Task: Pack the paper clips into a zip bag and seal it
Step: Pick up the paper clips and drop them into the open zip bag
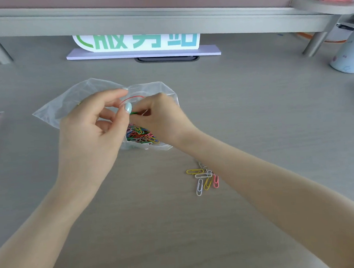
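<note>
— Plenty of bare room on the smooth grey desk (253,112), up to the raised shelf (165,20) at the far edge.
— And the bag?
— Crinkled clear zip bag (70,99) mid-desk, bright paper clips (141,135) heaped inside. Left hand (89,135) pinches its mouth; right hand (162,118) pinches a green clip there.
— Any loose?
— Few loose clips (203,178), thin wire loops, beside the right forearm.

bright, even light | soft shadows | edges bowed, slightly soft
</note>
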Action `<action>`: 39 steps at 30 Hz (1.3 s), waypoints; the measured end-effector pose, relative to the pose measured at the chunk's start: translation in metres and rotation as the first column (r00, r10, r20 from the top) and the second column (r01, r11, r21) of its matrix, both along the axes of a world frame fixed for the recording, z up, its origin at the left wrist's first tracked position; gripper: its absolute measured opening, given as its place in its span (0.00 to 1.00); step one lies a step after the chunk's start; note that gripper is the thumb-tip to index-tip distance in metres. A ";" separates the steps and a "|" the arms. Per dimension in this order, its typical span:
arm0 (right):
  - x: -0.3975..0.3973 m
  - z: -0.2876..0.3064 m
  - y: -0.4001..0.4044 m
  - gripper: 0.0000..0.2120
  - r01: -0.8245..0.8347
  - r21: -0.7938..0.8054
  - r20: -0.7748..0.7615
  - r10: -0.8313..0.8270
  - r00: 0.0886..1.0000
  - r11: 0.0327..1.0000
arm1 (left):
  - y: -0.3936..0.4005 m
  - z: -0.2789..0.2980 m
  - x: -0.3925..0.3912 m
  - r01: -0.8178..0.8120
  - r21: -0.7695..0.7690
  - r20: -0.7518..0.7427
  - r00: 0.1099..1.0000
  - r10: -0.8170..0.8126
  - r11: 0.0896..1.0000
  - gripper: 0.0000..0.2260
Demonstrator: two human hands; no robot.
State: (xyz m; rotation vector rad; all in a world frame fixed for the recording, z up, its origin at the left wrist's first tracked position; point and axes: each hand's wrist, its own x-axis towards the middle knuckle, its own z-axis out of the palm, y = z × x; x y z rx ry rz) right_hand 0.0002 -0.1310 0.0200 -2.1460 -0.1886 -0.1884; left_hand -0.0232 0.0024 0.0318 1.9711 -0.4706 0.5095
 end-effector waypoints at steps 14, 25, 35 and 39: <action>0.026 0.004 0.022 0.08 -0.018 -0.550 0.042 0.049 0.998 0.835 | 0.001 0.000 0.003 -0.025 0.029 0.023 0.999 0.024 0.999 0.10; -0.026 0.012 -0.034 0.12 -0.176 -0.311 -0.012 0.182 0.983 0.934 | -0.002 -0.003 0.002 0.035 0.073 0.065 0.997 -0.040 0.997 0.10; -0.098 -0.008 -0.127 0.08 0.088 -0.305 -0.127 -0.132 0.983 0.948 | -0.004 -0.010 0.002 0.054 0.129 0.094 0.993 -0.066 0.990 0.10; -0.118 -0.009 -0.152 0.20 -0.034 -0.276 -0.312 -0.056 0.948 0.961 | -0.005 -0.013 0.003 0.057 0.128 0.091 0.993 -0.069 0.990 0.09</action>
